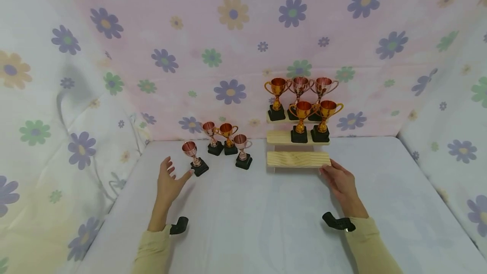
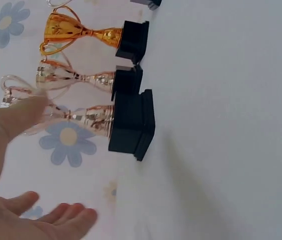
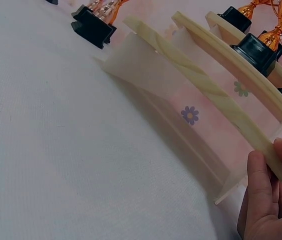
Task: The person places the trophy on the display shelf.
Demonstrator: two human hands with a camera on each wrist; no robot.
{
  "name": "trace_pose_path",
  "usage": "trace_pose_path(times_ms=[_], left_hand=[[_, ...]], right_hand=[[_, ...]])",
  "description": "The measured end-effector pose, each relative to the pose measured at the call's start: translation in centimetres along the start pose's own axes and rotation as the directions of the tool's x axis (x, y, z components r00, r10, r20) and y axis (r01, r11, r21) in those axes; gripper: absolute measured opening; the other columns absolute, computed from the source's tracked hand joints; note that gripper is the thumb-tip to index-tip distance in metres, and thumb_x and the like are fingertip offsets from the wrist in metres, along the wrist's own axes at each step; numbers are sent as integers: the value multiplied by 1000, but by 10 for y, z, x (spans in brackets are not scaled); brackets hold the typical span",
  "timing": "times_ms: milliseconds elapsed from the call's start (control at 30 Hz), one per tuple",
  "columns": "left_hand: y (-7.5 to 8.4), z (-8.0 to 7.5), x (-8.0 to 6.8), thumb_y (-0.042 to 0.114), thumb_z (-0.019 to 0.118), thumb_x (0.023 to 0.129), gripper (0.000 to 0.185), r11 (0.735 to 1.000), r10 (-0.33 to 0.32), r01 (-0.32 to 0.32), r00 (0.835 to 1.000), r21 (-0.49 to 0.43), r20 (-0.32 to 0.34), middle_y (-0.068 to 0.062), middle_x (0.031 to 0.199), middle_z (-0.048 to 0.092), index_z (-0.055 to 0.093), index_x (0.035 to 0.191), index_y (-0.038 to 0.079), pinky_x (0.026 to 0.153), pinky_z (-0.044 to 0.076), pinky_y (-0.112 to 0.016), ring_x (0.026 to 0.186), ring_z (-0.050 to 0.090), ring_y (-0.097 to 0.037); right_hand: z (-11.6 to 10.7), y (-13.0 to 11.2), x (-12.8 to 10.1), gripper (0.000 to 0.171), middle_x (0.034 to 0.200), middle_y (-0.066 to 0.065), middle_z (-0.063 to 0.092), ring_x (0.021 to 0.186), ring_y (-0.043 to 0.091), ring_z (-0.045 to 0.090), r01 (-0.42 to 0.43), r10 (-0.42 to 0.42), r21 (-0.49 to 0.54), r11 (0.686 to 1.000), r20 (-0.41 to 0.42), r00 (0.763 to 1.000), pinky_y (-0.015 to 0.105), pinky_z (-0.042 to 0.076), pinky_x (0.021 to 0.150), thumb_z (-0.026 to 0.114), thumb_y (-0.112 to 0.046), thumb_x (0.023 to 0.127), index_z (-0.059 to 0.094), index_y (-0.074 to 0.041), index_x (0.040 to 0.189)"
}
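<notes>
Rose-gold trophy (image 1: 195, 162) beside left fingers (image 1: 166, 163)

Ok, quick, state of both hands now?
Left hand: open, beside a rose-gold trophy.
Right hand: holding the bottom shelf board by its right end.

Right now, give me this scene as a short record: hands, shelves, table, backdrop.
Left hand: open, beside the leftmost cup; contact unclear
Right hand: pinches the right end of the bottom shelf
Top shelf: one gold cup, two pink cups
Middle shelf: two gold cups, toward its right end
Table: three pink cups, counting the leftmost; one gold cup
Backdrop: flowered cloth
</notes>
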State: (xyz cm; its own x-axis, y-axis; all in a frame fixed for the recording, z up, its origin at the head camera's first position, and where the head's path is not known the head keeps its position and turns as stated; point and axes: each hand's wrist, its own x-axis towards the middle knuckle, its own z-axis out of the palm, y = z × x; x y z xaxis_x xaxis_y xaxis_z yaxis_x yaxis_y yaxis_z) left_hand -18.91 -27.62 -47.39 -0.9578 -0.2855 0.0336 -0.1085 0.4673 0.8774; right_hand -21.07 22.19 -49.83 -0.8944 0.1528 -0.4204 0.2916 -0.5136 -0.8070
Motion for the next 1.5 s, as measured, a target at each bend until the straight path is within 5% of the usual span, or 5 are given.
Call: trace_pose_path(times_ms=[433,733,1067,1267,1500], left_hand=[[9,36,19,10,84,83,82,929,153,-238,944,-284,-292,-20,150,44,39,150,0,121,34,-54,141,41,-39],[16,52,20,9,87,80,81,909,163,-269,932,-317,-323,-19,144,50,44,147,-2,117,37,-57,132,48,-32],[46,62,7,-4,77,84,58,872,132,-319,883,-370,-450,-32,130,55,51,135,-13,102,47,-61,116,58,-38],[58,65,-3,-12,60,87,49,845,146,-342,888,-412,-437,-30,131,55,49,135,-15,96,54,-35,117,58,-36],[46,73,9,-7,71,86,56,838,106,-328,883,-436,-458,-27,129,58,50,138,-9,104,51,-48,117,59,-33]], right_hand=[[2,2,-1,68,127,-1,53,97,2,67,6,-6,-6,1000,4,1000,16,54,95,59,-1,100,27,-3,159],[2,3,-2,69,110,-7,60,99,3,67,8,-8,14,1000,16,1000,17,55,94,62,0,99,28,-1,159],[2,2,-3,68,117,-5,56,96,2,67,0,0,-1,1000,10,1000,17,55,94,60,-2,100,27,-3,160],[0,0,-3,69,121,-4,55,97,3,67,-14,14,17,1000,20,1000,16,54,95,60,-3,100,26,-4,160],[0,-1,-3,70,119,-5,58,99,4,67,-12,12,21,1000,10,1000,17,55,94,62,-5,100,26,-4,160]])
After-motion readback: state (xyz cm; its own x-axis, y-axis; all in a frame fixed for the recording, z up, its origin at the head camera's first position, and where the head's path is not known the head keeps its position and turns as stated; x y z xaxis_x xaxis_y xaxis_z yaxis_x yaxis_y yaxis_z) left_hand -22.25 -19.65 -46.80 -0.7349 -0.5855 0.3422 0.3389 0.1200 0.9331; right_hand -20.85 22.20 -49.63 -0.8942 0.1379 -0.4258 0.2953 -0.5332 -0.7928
